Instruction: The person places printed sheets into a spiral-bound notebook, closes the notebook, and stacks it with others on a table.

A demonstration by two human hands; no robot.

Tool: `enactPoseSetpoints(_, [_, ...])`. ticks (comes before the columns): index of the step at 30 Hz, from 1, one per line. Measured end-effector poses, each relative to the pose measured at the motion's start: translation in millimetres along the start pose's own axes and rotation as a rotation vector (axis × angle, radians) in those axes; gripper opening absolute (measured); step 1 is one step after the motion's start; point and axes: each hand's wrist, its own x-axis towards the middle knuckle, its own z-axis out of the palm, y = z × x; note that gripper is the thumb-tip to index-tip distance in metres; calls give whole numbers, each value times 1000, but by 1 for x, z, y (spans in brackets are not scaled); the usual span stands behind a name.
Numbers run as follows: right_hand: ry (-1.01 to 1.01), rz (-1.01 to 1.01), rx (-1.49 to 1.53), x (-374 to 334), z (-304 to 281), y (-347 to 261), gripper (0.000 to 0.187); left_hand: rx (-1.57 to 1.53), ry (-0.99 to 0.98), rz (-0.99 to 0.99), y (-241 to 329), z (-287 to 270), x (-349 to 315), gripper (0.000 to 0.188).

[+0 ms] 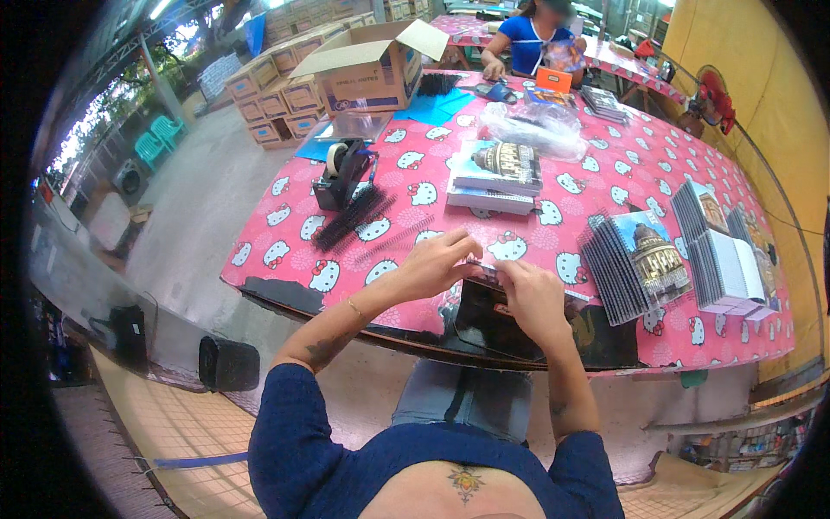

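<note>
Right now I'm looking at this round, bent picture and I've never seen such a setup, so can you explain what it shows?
There's no machine here, just a person's bare hands. A wide fisheye camera on their head looks down, which bends straight edges. The left hand and right hand meet at the near edge of the table, pinching a small object mostly hidden by the fingers. On the pink patterned cover lie a stack of notebooks, more notebooks on the right, dark wire coils and a tape dispenser. Another person in blue sits beyond.
</note>
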Motion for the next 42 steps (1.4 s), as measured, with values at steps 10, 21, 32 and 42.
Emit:
enactPoseSetpoints(10, [32, -17, 7, 1, 5, 4, 15, 384, 331, -135, 29, 86, -21, 87])
enactPoseSetpoints(21, [15, 27, -90, -27, -26, 26, 21, 473, 161, -35, 23, 77, -14, 87])
enactPoseSetpoints(32, [57, 4, -17, -28, -18, 24, 18, 274, 68, 140, 44, 91, -45, 78])
enactPoseSetpoints(42, [-49, 75, -13, -30, -30, 21, 34, 336, 44, 8, 60, 58, 7, 81])
